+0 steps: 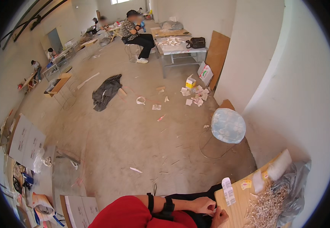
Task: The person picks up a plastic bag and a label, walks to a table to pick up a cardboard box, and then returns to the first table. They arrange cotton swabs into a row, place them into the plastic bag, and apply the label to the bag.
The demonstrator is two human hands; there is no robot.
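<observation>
My left hand [204, 205] is at the near edge of a light wooden table at the lower right, its fingers bent into a pinch. My right hand [219, 217] meets it there, fingertips also drawn together. Whatever lies between the fingers is too small to make out. Beside my hands on the wood is a white printed card strip [228, 192] with a rounded end. Farther right is a heap of thin sticks with pale ends [267, 205] that look like cotton swabs. A grey plastic bag [296, 193] borders the heap.
The wooden table [241, 216] also bears a small yellow packet [246, 184] and a white bag [280, 165]. A stool with a pale blue cover [228, 125] stands by the wall. Dark cloth [107, 92] and scraps litter the floor. A person [134, 32] sits farther off.
</observation>
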